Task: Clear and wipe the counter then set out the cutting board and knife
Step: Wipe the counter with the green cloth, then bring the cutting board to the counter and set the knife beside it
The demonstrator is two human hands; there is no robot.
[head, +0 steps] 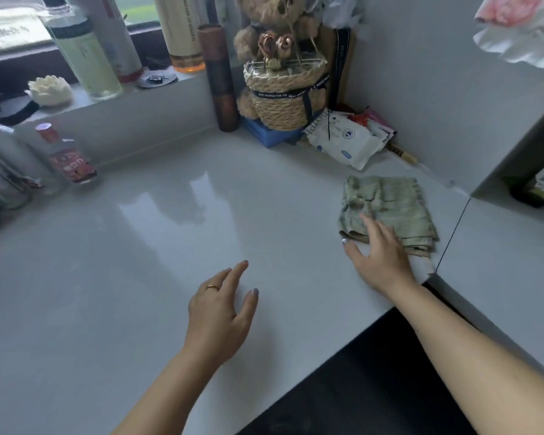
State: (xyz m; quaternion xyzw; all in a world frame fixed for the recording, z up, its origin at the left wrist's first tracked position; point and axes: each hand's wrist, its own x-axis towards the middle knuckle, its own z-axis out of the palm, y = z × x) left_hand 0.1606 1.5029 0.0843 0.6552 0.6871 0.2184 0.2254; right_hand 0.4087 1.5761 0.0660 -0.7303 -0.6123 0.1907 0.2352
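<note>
1. My right hand (pixel 377 255) is at 3 o'clock, grip wide. The flat fingers rest on the folded green cloth (pixel 390 205) and the thumb is out on the worktop (pixel 170 221). I'd say it's pinning the cloth, ready to wipe.
2. My left hand (pixel 220 309) hovers at 6 o'clock, grip loose and holding nothing, free to brace.
3. The bottles (pixel 68 155) at 9 o'clock and the basket (pixel 285 95) at 12 sit back against the wall, probably out of the cloth's way.
4. Cutting board and knife: neither is in sight.

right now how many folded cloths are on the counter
1: the green cloth at the right end of the counter, right hand on it; more may lie off-frame.
</note>
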